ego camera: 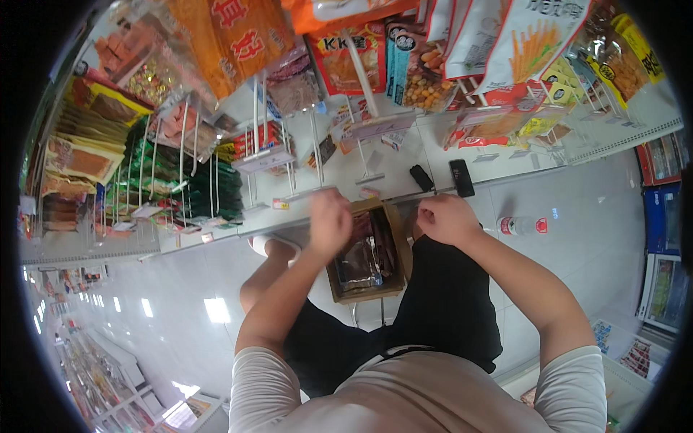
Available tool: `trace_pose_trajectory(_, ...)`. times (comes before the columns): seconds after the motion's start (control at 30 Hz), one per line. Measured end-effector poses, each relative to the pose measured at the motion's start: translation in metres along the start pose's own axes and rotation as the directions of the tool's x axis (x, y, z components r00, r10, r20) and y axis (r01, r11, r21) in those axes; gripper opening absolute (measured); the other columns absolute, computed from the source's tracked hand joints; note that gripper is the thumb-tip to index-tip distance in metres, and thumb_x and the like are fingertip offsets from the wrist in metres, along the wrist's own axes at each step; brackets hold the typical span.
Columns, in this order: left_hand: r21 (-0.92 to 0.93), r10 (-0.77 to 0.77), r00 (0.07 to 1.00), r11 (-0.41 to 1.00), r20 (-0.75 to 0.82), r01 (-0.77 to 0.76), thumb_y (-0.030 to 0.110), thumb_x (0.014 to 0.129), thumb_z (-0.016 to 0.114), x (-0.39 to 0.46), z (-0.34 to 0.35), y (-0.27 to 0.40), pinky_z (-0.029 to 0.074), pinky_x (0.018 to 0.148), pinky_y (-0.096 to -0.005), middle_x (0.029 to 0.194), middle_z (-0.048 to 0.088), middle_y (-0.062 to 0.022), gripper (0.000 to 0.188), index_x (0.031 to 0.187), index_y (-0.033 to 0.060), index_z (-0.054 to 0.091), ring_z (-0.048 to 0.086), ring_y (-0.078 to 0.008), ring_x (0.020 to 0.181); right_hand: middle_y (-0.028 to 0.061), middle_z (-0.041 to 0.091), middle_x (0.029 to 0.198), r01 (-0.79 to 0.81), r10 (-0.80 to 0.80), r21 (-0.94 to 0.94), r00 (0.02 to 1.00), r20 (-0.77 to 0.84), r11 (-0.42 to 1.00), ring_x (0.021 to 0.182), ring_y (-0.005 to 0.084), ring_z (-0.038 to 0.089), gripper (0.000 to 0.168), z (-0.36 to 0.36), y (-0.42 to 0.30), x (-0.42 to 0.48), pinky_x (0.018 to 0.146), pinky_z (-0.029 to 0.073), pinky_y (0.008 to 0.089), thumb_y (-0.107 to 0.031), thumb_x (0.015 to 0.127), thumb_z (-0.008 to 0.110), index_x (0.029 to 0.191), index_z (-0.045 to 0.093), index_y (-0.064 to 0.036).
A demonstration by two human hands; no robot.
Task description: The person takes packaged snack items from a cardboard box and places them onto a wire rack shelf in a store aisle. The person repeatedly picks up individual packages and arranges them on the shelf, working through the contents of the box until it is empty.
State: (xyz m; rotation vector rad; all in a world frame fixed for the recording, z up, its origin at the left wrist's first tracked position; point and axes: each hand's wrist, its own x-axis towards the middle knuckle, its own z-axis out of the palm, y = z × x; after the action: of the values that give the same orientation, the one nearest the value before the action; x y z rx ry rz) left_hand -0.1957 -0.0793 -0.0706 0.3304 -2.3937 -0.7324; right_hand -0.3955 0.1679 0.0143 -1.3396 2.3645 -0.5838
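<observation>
My left hand (331,223), blurred, is above the left rim of an open cardboard box (337,295) between my knees; I see nothing in it, but its fingers are not clear. The box holds clear and dark plastic snack packs (360,260). My right hand (446,217) is curled over my right knee, to the right of the box; whether anything is inside it is hidden. Beyond it, on the shelf base, lie a black smartphone (461,177) and a small black object (421,178).
White metal display hooks (360,70) with hanging snack bags (349,59) jut out ahead and above. A clear plastic bottle (523,225) with a red cap lies on the tiled floor at the right. Fridges (661,287) stand at the far right, more shelving (103,373) at the lower left.
</observation>
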Motion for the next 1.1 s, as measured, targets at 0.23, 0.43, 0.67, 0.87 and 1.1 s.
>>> trace_pose_trajectory(0.23, 0.182, -0.732, 0.675, 0.679, 0.092, 0.711, 0.019, 0.091, 0.078, -0.149, 0.093, 0.000, 0.050, 0.106, -0.0580, 0.139, 0.059, -0.0263, 0.056, 0.138, 0.0039, 0.052, 0.057, -0.0510, 0.128, 0.0110, 0.074, 0.082, 0.027, -0.027, -0.022, 0.999, -0.024, 0.999, 0.081, 0.0361, 0.073, 0.013, 0.005, -0.002, 0.004, 0.074, 0.059, 0.0473, -0.021, 0.087, 0.072, 0.084, 0.072, -0.008)
trace_pose_trajectory(0.43, 0.252, -0.918, 0.396, 0.389, 0.023, 0.886, 0.035, 0.090, 0.084, -0.155, 0.143, -0.041, 0.047, 0.111, -0.0592, 0.149, 0.054, -0.0287, 0.089, 0.159, 0.0037, 0.037, 0.054, -0.0520, 0.134, 0.0123, 0.074, 0.081, 0.028, -0.028, -0.006, 0.998, -0.050, 1.000, 0.080, 0.0367, 0.073, 0.015, 0.003, -0.003, 0.002, 0.073, 0.059, 0.0485, -0.022, 0.088, 0.071, 0.086, 0.073, -0.008)
trace_pose_trajectory(0.67, 0.297, -0.924, 0.382, 0.355, -0.035, 0.886, 0.028, 0.087, 0.084, -0.137, 0.149, -0.043, 0.050, 0.106, -0.0590, 0.143, 0.060, -0.0254, 0.081, 0.153, 0.0036, 0.046, 0.058, -0.0495, 0.130, 0.0122, 0.075, 0.082, -0.023, 0.023, -0.022, 0.999, -0.040, 0.999, 0.082, 0.0367, 0.074, 0.015, 0.002, 0.000, -0.002, 0.075, 0.060, 0.0480, -0.023, 0.088, 0.070, 0.088, 0.074, -0.008)
trace_pose_trajectory(0.87, 0.062, -0.822, 0.569, 0.566, -0.028, 0.822, 0.016, 0.086, 0.080, -0.147, 0.132, -0.071, 0.054, 0.095, -0.0565, 0.121, 0.068, -0.0273, 0.040, 0.121, 0.0036, 0.064, 0.066, -0.0496, 0.111, 0.0111, 0.076, 0.085, -0.019, 0.018, -0.028, 0.999, -0.035, 0.999, 0.086, 0.0358, 0.074, 0.016, 0.004, -0.004, -0.001, 0.077, 0.060, 0.0479, -0.024, 0.089, 0.070, 0.090, 0.075, -0.009)
trace_pose_trajectory(1.1, -0.294, -0.785, 0.555, 0.481, 0.274, 0.826, 0.002, 0.091, 0.073, -0.112, 0.073, -0.031, 0.060, 0.079, -0.0471, 0.109, 0.074, -0.0206, 0.021, 0.107, 0.0011, 0.059, 0.075, -0.0406, 0.082, 0.0095, 0.077, 0.089, -0.081, 0.081, -0.052, 0.997, -0.011, 0.995, 0.090, 0.0351, 0.075, 0.019, 0.004, -0.003, -0.006, 0.080, 0.060, 0.0483, -0.029, 0.093, 0.068, 0.093, 0.075, -0.011)
